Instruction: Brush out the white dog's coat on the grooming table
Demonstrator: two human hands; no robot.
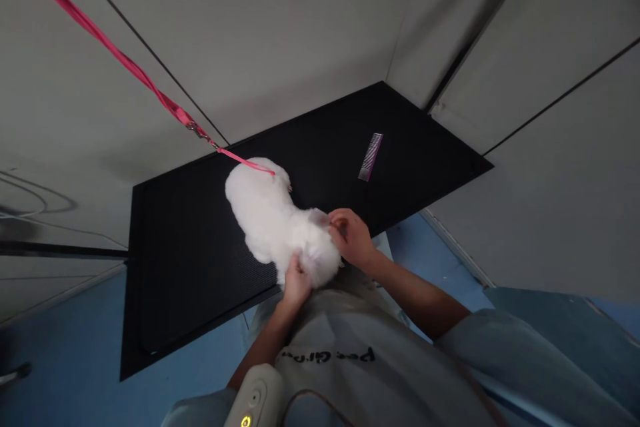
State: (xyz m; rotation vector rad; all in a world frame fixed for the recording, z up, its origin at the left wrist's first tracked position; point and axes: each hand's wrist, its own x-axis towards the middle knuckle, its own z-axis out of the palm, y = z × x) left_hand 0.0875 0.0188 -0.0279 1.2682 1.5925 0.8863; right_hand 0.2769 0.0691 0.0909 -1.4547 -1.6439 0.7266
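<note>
A white dog (265, 210) stands near the front edge of a black grooming table (190, 267), its head toward my apron. At the near end of the table, my left hand (297, 282) pinches the side of its head, by what looks like an ear. My right hand (353, 238) has curled fingers closed at the other ear (319, 217), on the far side of the head. The dog's face is turned away and hidden. A pink lead (125, 61) runs from the upper left through a metal clip to a thin loop around the dog's rear.
A metal comb (371, 157) with a purple sheen lies on the table to the right of the dog. Grey wall panels (310, 33) stand behind the table, and a blue floor (65, 347) shows below. Dark bars meet both table ends.
</note>
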